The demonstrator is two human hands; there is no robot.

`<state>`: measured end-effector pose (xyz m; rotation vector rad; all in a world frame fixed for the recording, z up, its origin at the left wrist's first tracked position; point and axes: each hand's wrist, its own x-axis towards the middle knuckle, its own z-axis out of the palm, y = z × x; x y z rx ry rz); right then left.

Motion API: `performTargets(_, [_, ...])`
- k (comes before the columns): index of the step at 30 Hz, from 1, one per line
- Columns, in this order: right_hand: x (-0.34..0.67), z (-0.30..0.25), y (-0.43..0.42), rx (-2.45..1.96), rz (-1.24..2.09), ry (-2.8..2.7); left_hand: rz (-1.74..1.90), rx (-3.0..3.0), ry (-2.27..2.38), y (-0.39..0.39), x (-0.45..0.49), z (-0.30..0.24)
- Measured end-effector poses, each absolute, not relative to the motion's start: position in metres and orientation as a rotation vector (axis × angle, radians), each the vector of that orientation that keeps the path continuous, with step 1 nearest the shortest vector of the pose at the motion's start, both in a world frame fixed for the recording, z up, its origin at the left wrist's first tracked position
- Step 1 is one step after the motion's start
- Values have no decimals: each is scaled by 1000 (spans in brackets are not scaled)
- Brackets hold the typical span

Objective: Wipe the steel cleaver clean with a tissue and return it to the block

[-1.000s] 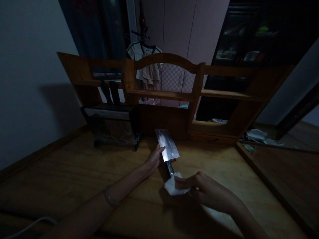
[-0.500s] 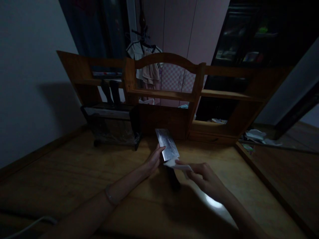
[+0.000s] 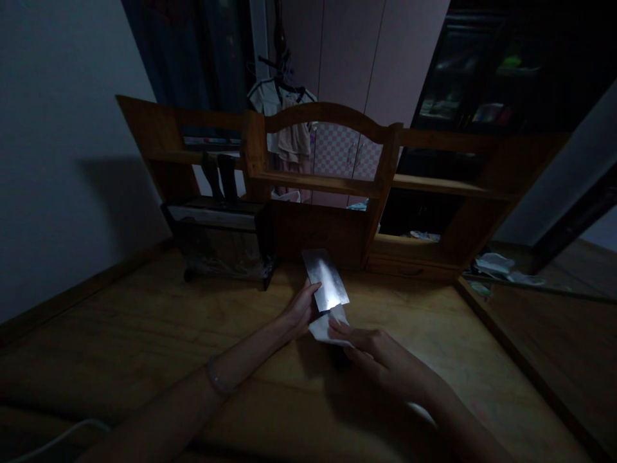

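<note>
A cleaver point(image 3: 325, 280) with a wide shiny blade is held over the wooden desk, its blade pointing away from me and its dark handle toward me. My left hand point(image 3: 303, 308) is closed around the blade's left edge near the handle, thumb on the flat. My right hand point(image 3: 364, 344) pinches a white tissue point(image 3: 332, 328), which lies against the base of the blade and over part of the handle. The tissue and right hand hide most of the handle.
On the left stands a knife block point(image 3: 219, 238) with two dark handles sticking up. A wooden shelf unit point(image 3: 322, 186) runs along the desk's back. A white cable point(image 3: 72, 427) lies at lower left. Papers point(image 3: 496, 263) sit beyond the desk's right edge.
My right hand has moved slightly left and down with the tissue, which now spreads over more of the handle. The left hand keeps its hold on the cleaver.
</note>
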<state>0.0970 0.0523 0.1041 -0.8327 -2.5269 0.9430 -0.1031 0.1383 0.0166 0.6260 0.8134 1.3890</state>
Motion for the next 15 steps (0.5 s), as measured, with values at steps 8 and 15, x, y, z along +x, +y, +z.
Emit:
performTargets(8, [98,112,46,-841,862,-2628,1347,658,785,137,-106,17])
performTargets(15, [99,113,38,-804,781,-2709,1356,677,760,135,-105,20])
